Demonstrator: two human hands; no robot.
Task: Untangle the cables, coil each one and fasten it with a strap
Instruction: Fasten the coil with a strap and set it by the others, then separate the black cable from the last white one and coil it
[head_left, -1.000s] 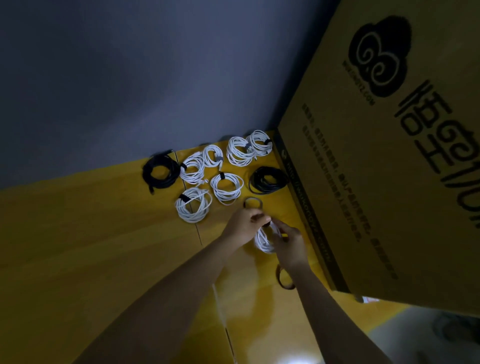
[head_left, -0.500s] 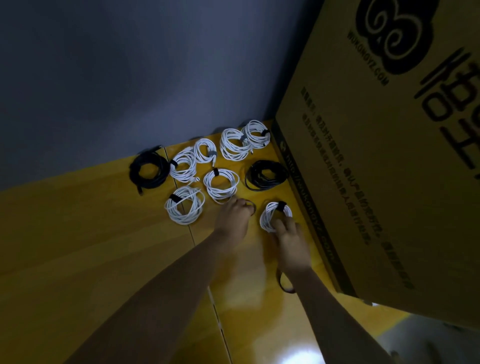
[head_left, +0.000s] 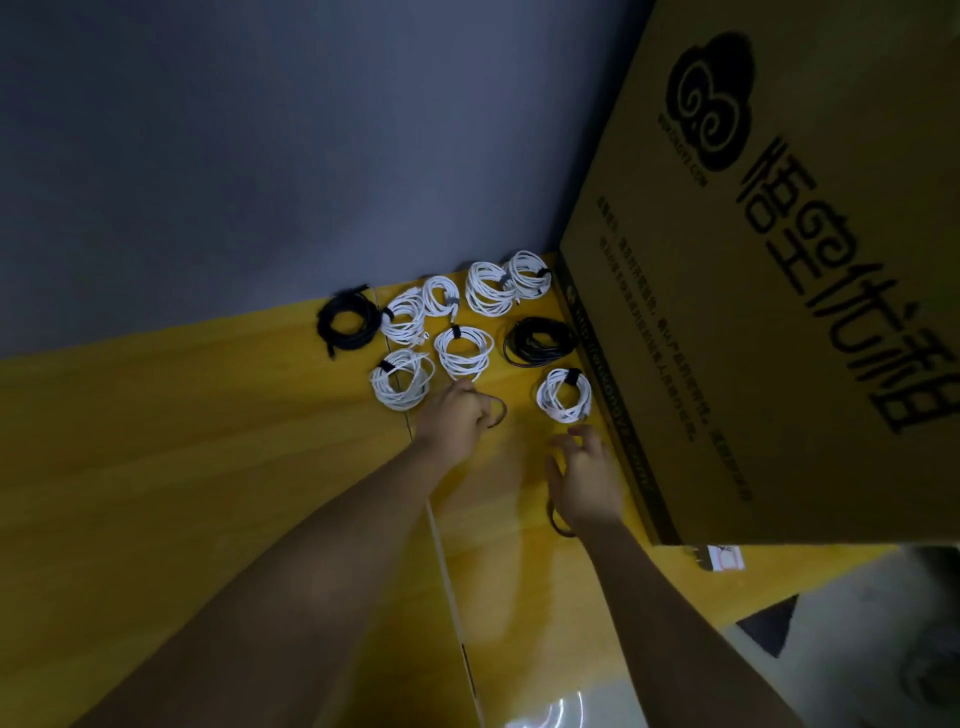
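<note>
Head view: glossy yellow tabletop (head_left: 208, 467) against a grey wall (head_left: 260, 156), large printed cardboard box (head_left: 779, 312) at right. Coiled cables (head_left: 462, 353) clustered near the wall, strapped white coil (head_left: 563, 395) beside the box. Left hand (head_left: 454, 415) curled round a dark loop (head_left: 498, 410); right hand (head_left: 584, 478) spread, holding nothing.

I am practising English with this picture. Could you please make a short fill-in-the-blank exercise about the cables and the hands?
1. The black coils on the table number ____.
2. The coil nearest the box is ____ in colour.
3. The left hand holds a thin dark ____.
4. The right hand, fingers spread, holds ____.

Missing words: two; white; loop; nothing
</note>
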